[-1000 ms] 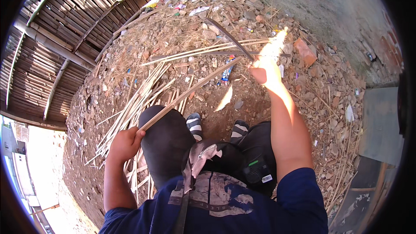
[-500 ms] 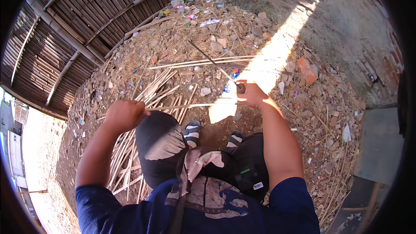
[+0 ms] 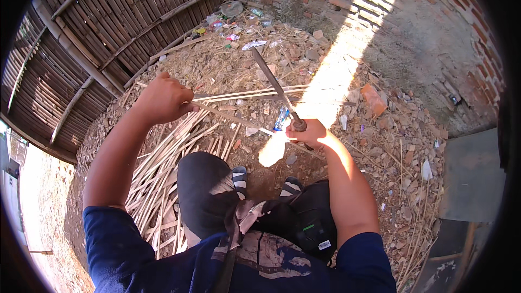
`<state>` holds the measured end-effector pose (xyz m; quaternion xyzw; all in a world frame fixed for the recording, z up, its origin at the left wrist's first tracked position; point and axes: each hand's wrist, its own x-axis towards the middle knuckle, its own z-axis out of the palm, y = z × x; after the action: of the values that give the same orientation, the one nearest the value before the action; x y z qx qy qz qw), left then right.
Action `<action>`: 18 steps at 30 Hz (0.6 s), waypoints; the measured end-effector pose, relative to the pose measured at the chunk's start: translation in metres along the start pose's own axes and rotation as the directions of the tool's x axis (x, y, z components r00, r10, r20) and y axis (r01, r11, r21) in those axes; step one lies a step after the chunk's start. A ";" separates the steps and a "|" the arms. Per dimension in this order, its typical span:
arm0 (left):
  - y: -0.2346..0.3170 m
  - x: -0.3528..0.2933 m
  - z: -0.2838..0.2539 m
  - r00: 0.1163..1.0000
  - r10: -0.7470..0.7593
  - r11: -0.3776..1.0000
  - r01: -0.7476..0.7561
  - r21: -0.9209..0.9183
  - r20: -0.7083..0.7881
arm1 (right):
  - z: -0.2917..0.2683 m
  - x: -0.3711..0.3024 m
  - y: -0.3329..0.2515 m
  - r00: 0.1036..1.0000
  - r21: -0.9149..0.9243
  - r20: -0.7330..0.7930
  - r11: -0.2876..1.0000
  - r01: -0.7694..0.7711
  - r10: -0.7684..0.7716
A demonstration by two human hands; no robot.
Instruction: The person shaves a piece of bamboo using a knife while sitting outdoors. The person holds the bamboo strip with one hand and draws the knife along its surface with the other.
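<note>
Strip [image 3: 230, 116] is pinched in left grip [image 3: 163, 100], slanting across to right grip [image 3: 312, 134], where knife [image 3: 275, 86] is clasped by handle [image 3: 298, 124]. Strip is judged light, springy, splintery; best held by flat faces, clear of blade [image 3: 266, 69].

Left hand [image 3: 163, 99], right hand [image 3: 311, 133], that's two! One blade [image 3: 274, 82] at twelve o'clock, one held strip [image 3: 233, 118], and two feet [image 3: 239, 180] at six!

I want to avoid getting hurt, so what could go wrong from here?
The long-bladed knife in the right hand could cut bare skin if it slips, as that hand also seems to touch the pale strip. The pale strip, gripped by the left hand, might leave splinters, with no gloves worn.
</note>
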<state>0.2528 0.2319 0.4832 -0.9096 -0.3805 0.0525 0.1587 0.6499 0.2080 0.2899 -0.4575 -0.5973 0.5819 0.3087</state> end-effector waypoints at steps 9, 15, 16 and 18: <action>-0.030 0.030 -0.016 0.959 0.017 0.999 -0.030 -0.041 -0.282 | 0.024 0.022 -0.018 0.999 -0.033 -0.015 0.999 0.031 -0.031; 0.050 -0.050 -0.049 0.899 0.300 0.323 -0.411 -0.852 -0.320 | 0.022 0.038 -0.015 0.985 -0.013 -0.076 0.988 0.156 -0.157; 0.074 -0.059 -0.039 0.772 0.497 -0.004 -0.454 -0.891 -0.396 | 0.019 0.037 -0.012 0.984 0.010 -0.111 0.990 0.142 -0.140; 0.116 -0.093 -0.056 0.652 0.583 -0.303 -0.379 -0.874 -0.485 | 0.019 0.045 -0.001 0.976 0.109 -0.110 0.974 0.198 -0.187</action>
<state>0.2776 0.0757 0.4957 -0.7955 0.1023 -0.1017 -0.5885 0.6146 0.2408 0.2810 -0.4064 -0.5870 0.5605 0.4197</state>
